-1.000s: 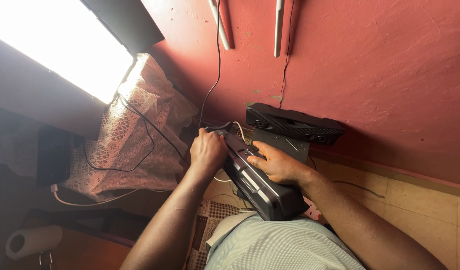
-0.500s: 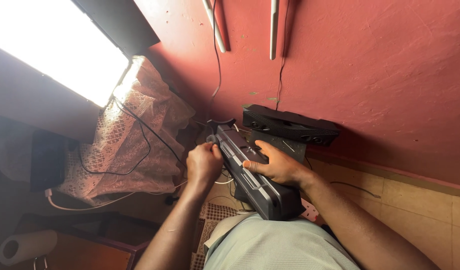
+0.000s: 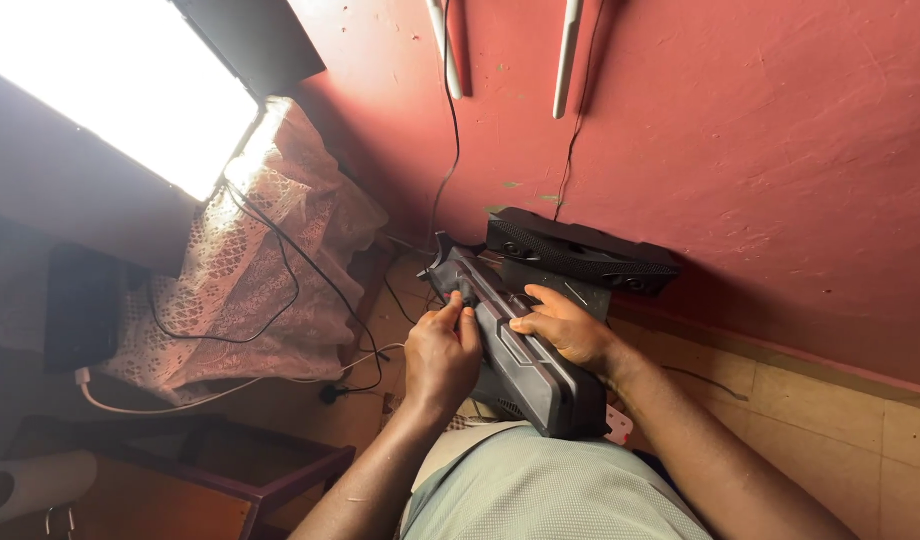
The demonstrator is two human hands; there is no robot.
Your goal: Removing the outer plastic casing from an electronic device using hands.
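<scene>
My left hand (image 3: 442,352) is in front of me with the forearm rising from the lower left, wrist almost straight. Its fingers (image 3: 458,312) are curled, with the thumb and the index tip pinched together at the top. My right hand (image 3: 568,328) comes in from the lower right on a long, bare forearm. The palm faces down, fingers spread a little and pointing to the left, the wrist slightly bent. The two hands are near, not touching.

Home room, lace curtain (image 3: 250,270), red wall (image 3: 780,130)
</scene>
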